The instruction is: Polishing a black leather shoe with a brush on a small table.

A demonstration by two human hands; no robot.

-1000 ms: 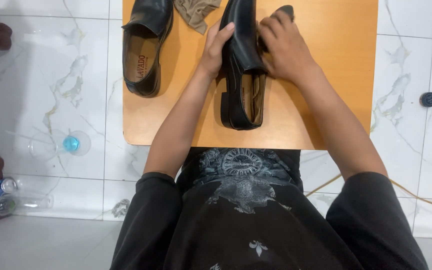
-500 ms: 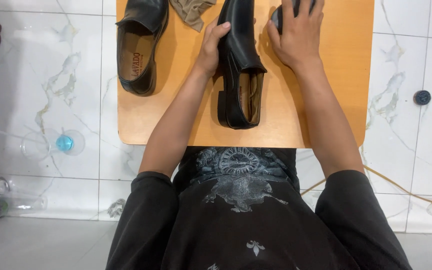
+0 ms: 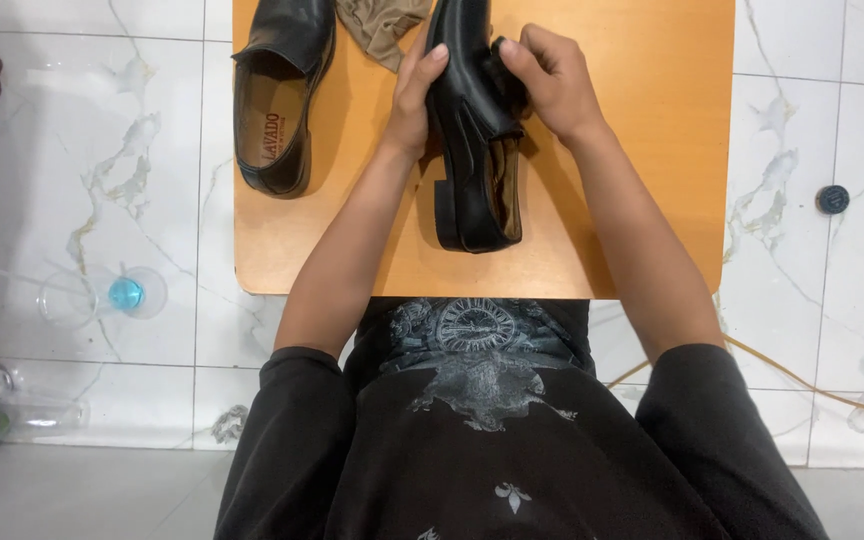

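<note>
Toes of both black shoes (image 3: 474, 130) (image 3: 282, 90) cut off by top edge, tan cloth (image 3: 382, 25) partly cropped, object in right hand (image 3: 550, 80) obscured.

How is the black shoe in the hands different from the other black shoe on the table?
The held shoe is tipped on its side, its heel and sole edge showing; the other shoe sits flat with its opening facing up.
The left hand and right hand grip the held shoe; nothing touches the other shoe.
The held shoe lies mid-table; the other shoe sits near the left edge.
Both are black, shiny slip-ons.
</note>
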